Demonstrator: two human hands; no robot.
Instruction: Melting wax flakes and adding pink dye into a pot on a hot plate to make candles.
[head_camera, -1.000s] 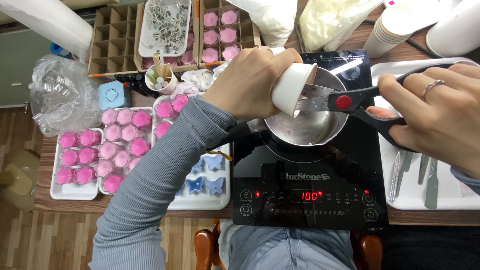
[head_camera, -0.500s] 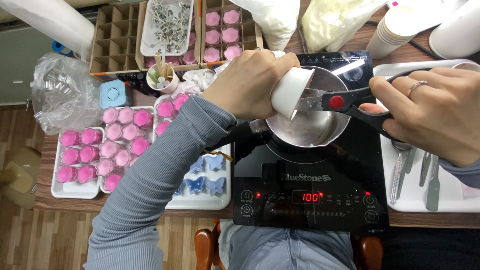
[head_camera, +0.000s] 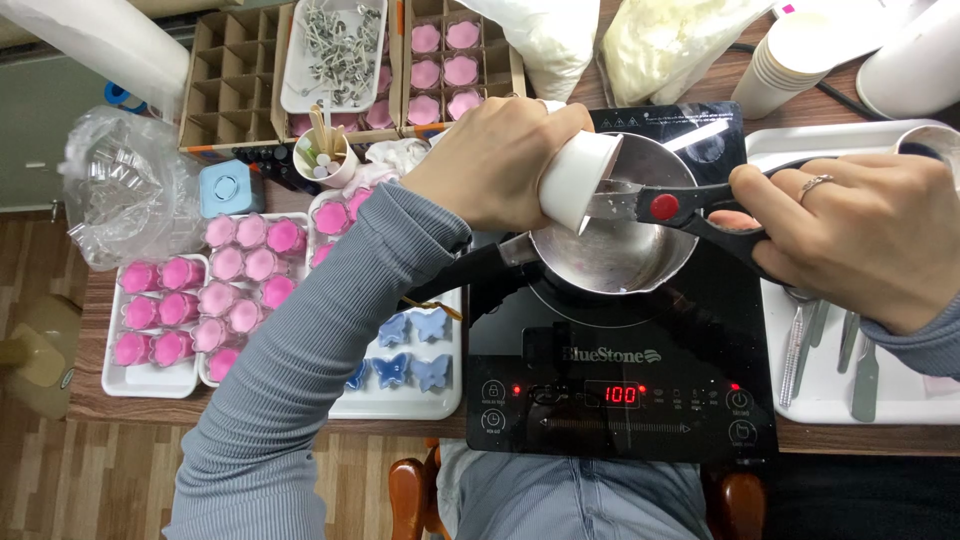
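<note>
Since a second ago our right hand (head_camera: 860, 235) pushed the black-handled scissors (head_camera: 680, 207) deeper into the tilted white paper cup (head_camera: 575, 180) gripped by our left hand (head_camera: 495, 165) over the small steel pot (head_camera: 612, 250); scraping seems unfinished, with little in the pot.

Floor (head_camera: 60, 480): wood-look planks, brown, below my table's near edge | Table (head_camera: 90, 400): brown wooden top, running left to right before me | Chair (head_camera: 412, 497): reddish wooden arm knobs at either side of my lap | Wall (head_camera: 40, 120): grey-green panel, far left | Light: even, soft, indoor
</note>
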